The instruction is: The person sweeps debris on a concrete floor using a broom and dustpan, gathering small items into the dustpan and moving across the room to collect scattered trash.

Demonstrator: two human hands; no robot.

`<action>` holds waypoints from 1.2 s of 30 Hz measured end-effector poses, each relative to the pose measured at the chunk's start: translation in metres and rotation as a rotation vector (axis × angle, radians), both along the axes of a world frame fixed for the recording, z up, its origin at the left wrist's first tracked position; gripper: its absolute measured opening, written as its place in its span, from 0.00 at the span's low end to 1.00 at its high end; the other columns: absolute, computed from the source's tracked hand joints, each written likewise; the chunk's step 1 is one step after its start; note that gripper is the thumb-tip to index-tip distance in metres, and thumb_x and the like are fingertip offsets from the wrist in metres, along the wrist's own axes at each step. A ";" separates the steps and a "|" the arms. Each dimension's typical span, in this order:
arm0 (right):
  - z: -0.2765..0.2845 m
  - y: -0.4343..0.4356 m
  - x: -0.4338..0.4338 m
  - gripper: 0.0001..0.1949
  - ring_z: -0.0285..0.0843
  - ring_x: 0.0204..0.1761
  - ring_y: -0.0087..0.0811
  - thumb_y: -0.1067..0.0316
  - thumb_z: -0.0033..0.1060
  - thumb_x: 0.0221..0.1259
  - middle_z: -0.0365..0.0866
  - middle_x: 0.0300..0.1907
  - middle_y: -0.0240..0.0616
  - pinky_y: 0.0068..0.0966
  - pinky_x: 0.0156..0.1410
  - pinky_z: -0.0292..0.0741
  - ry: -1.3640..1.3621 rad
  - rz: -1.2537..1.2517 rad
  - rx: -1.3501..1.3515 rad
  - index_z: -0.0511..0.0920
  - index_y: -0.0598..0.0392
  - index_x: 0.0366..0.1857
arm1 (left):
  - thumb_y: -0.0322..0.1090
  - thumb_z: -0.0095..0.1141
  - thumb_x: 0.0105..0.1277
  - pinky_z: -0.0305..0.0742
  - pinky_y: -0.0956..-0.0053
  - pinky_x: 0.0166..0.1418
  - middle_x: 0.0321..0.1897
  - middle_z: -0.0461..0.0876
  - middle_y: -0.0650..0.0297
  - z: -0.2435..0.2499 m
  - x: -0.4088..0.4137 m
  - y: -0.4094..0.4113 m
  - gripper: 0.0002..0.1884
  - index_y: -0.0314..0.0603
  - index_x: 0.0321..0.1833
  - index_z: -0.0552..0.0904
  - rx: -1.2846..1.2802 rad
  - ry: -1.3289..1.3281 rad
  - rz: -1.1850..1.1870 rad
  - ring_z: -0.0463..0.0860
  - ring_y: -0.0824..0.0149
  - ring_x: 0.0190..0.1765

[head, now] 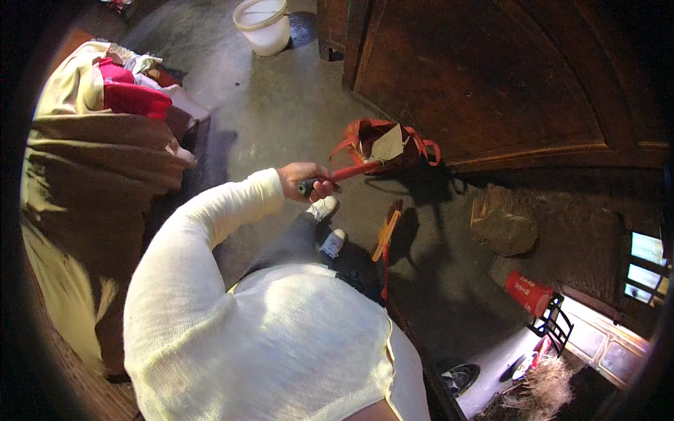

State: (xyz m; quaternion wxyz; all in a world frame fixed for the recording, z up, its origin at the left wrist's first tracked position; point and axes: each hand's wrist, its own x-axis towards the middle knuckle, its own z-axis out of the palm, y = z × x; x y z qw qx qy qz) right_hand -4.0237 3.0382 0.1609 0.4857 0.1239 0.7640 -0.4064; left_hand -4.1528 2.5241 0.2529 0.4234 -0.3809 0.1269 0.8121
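Observation:
My left hand [310,181] is closed around a red rod-like handle [355,171] with a dark, rounded end. The handle points right, and its far end overlaps the front of an open red bag [363,134] on the floor. A pale flat piece [388,143] sticks up out of the bag. Below it lies a narrow orange-yellow piece [387,234], with a thin red strip running down from it. A patch of skin shows at the bottom edge below the pale shirt, but my right hand is out of view.
A white bucket [266,31] stands on the concrete floor at the top. Cloth-covered furniture [95,152] with red fabric is at left. Dark wooden panels [474,79] rise at upper right. A block-like object [503,223], a red container [529,292] and straw [547,384] are at right.

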 end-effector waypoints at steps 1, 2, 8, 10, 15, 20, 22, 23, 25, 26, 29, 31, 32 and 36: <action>-0.001 0.000 -0.004 0.32 0.79 0.45 0.38 0.66 0.64 0.54 0.77 0.48 0.51 0.30 0.50 0.75 0.010 0.004 -0.002 0.63 0.51 0.66 | 0.38 0.43 0.71 0.63 0.86 0.17 0.19 0.68 0.72 0.003 0.003 0.008 0.16 0.29 0.50 0.68 -0.009 0.025 -0.002 0.67 0.81 0.17; -0.001 0.004 -0.003 0.32 0.79 0.45 0.38 0.66 0.64 0.54 0.77 0.48 0.51 0.30 0.50 0.75 0.017 0.013 -0.001 0.63 0.51 0.66 | 0.39 0.43 0.71 0.61 0.87 0.17 0.19 0.68 0.72 0.004 0.007 0.015 0.16 0.29 0.48 0.69 -0.020 0.051 -0.003 0.67 0.82 0.17; 0.004 0.019 0.005 0.32 0.80 0.45 0.40 0.66 0.63 0.54 0.77 0.46 0.52 0.31 0.50 0.75 0.023 0.092 0.004 0.63 0.50 0.66 | 0.37 0.44 0.71 0.66 0.87 0.16 0.20 0.69 0.69 0.041 0.052 0.038 0.13 0.33 0.49 0.71 -0.087 0.071 -0.043 0.67 0.79 0.16; 0.005 0.023 0.005 0.32 0.80 0.45 0.40 0.65 0.63 0.55 0.77 0.46 0.52 0.31 0.50 0.75 0.028 0.129 0.008 0.63 0.49 0.66 | 0.38 0.45 0.71 0.65 0.87 0.15 0.20 0.69 0.69 0.057 0.075 0.045 0.12 0.35 0.49 0.71 -0.195 0.137 -0.088 0.67 0.80 0.17; 0.000 0.021 -0.002 0.32 0.80 0.45 0.42 0.65 0.62 0.55 0.78 0.44 0.53 0.32 0.50 0.75 0.023 0.248 0.012 0.64 0.48 0.66 | 0.36 0.45 0.71 0.62 0.86 0.16 0.19 0.67 0.69 0.099 0.161 0.026 0.16 0.32 0.55 0.69 -0.298 0.148 -0.032 0.65 0.79 0.17; -0.001 0.000 -0.015 0.31 0.80 0.44 0.43 0.65 0.62 0.55 0.78 0.43 0.55 0.33 0.50 0.76 0.026 0.398 0.016 0.64 0.47 0.66 | 0.36 0.46 0.70 0.62 0.85 0.17 0.19 0.67 0.69 0.118 0.251 0.000 0.18 0.30 0.56 0.68 -0.294 0.157 0.172 0.65 0.79 0.17; 0.001 -0.015 -0.022 0.31 0.80 0.44 0.44 0.64 0.62 0.55 0.78 0.43 0.55 0.33 0.50 0.76 0.036 0.472 0.016 0.64 0.47 0.66 | 0.34 0.45 0.70 0.62 0.84 0.18 0.19 0.69 0.69 0.115 0.285 -0.011 0.12 0.34 0.51 0.70 -0.211 0.134 0.322 0.67 0.78 0.17; 0.004 -0.023 -0.028 0.31 0.80 0.44 0.44 0.64 0.62 0.55 0.78 0.42 0.55 0.33 0.50 0.76 0.045 0.508 0.021 0.64 0.46 0.66 | 0.34 0.45 0.70 0.62 0.84 0.18 0.19 0.69 0.69 0.112 0.300 -0.017 0.11 0.35 0.51 0.70 -0.223 0.101 0.395 0.66 0.78 0.17; 0.010 -0.047 -0.038 0.31 0.80 0.44 0.44 0.64 0.62 0.55 0.79 0.42 0.56 0.34 0.50 0.76 0.062 0.582 0.031 0.64 0.46 0.66 | 0.35 0.45 0.70 0.61 0.84 0.18 0.19 0.68 0.69 0.097 0.325 -0.035 0.11 0.38 0.51 0.68 -0.246 0.031 0.534 0.66 0.78 0.17; 0.013 -0.060 -0.043 0.31 0.81 0.44 0.45 0.64 0.61 0.55 0.79 0.42 0.56 0.34 0.50 0.76 0.069 0.628 0.035 0.64 0.46 0.66 | 0.35 0.45 0.70 0.62 0.84 0.18 0.20 0.69 0.68 0.086 0.341 -0.043 0.11 0.39 0.51 0.67 -0.291 -0.016 0.577 0.67 0.78 0.17; 0.021 -0.110 -0.059 0.31 0.81 0.44 0.45 0.64 0.61 0.55 0.79 0.41 0.56 0.34 0.50 0.76 0.097 0.796 0.043 0.64 0.45 0.66 | 0.37 0.46 0.69 0.64 0.83 0.17 0.19 0.71 0.69 0.046 0.392 -0.059 0.17 0.32 0.55 0.69 -0.343 -0.174 0.731 0.67 0.78 0.16; 0.027 -0.150 -0.070 0.31 0.81 0.44 0.46 0.64 0.61 0.55 0.79 0.40 0.57 0.35 0.50 0.76 0.124 0.912 0.058 0.64 0.45 0.66 | 0.37 0.47 0.69 0.64 0.83 0.18 0.18 0.69 0.70 0.024 0.420 -0.076 0.15 0.32 0.51 0.69 -0.299 -0.242 0.834 0.68 0.78 0.16; 0.029 -0.175 -0.076 0.31 0.81 0.44 0.46 0.64 0.61 0.55 0.79 0.40 0.57 0.35 0.49 0.76 0.148 0.996 0.043 0.64 0.44 0.66 | 0.37 0.47 0.69 0.65 0.83 0.19 0.18 0.69 0.70 0.014 0.439 -0.081 0.14 0.32 0.50 0.70 -0.322 -0.276 0.866 0.68 0.78 0.16; 0.096 -0.337 -0.107 0.30 0.80 0.44 0.52 0.64 0.58 0.55 0.79 0.38 0.59 0.39 0.50 0.75 0.365 1.238 -0.049 0.64 0.42 0.66 | 0.37 0.48 0.68 0.65 0.81 0.22 0.18 0.68 0.71 -0.047 0.496 -0.113 0.14 0.31 0.46 0.69 -0.188 -0.329 1.060 0.69 0.78 0.19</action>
